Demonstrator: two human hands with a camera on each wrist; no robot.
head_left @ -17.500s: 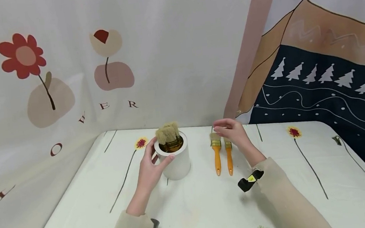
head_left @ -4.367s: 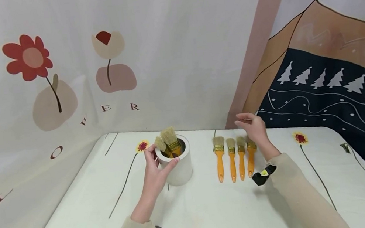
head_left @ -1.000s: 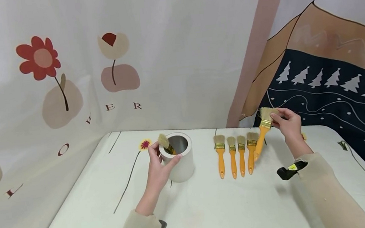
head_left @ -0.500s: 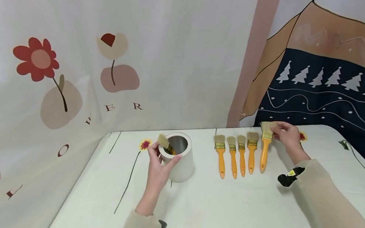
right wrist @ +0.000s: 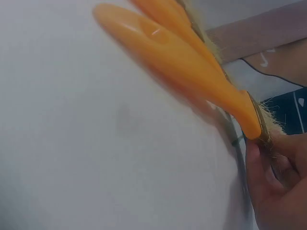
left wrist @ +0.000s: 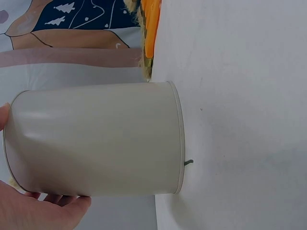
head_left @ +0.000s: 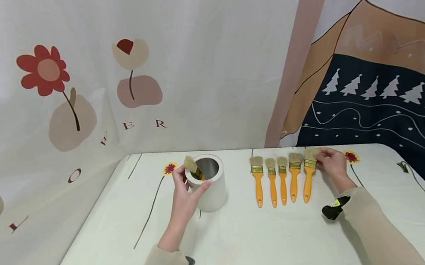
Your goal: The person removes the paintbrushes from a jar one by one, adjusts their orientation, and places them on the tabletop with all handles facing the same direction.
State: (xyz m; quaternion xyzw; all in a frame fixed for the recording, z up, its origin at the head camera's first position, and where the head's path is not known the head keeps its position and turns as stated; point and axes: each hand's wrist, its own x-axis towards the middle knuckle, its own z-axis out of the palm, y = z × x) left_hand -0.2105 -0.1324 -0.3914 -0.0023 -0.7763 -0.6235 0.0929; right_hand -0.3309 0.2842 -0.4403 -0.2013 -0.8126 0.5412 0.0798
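My left hand grips a white cylindrical pot at its rim, thumb on the near side and fingers round the left. The pot stands upright on the table, its smooth wall filling much of the left wrist view. One paintbrush leans inside it, bristles up, against the left rim. My right hand pinches the bristle end of a wide paintbrush with an orange handle, at the right end of a row. That handle lies close over the table in the right wrist view.
Several more orange-handled paintbrushes, such as the leftmost brush and a wide brush, lie side by side, bristles pointing away. The white flower-print tablecloth runs back to a hanging printed curtain.
The row of brushes has grown from two to several, while the pot's bunch has thinned to one. Just now my right hand lowered the wide brush to the row's right end.
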